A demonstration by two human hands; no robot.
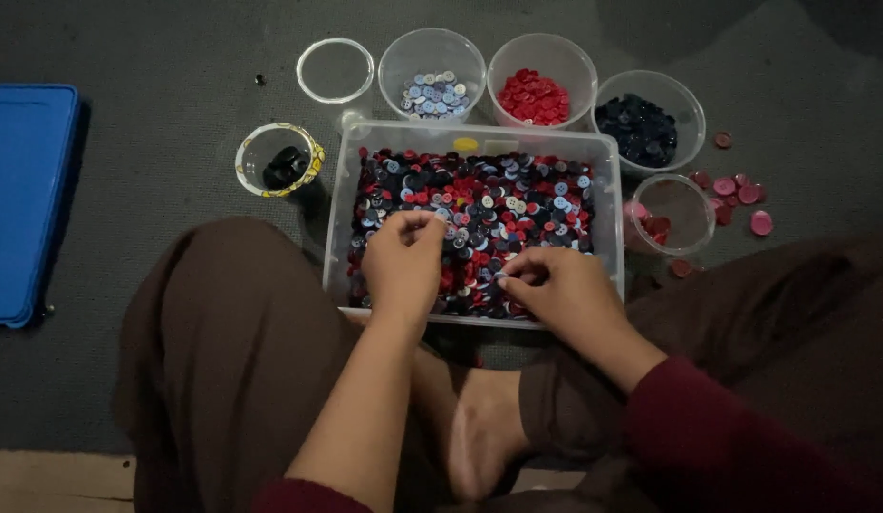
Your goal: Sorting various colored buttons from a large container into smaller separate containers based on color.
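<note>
Person sitting cross-legged on grey carpet with a clear rectangular plastic bin in front, packed with mixed round buttons in red, navy, pale blue and white. Both hands are down in the pile. Left hand has its fingers curled together in a pinch near the middle of the bin, though I can't tell if a button is actually between them. Right hand is curled at the near edge, fingertips pressed into the buttons.

Behind the bin are round clear tubs: pale blue buttons, red buttons, navy buttons. An empty clear lid lies to the left, loose pink buttons lie to the right, and a flat blue lid lies far left.
</note>
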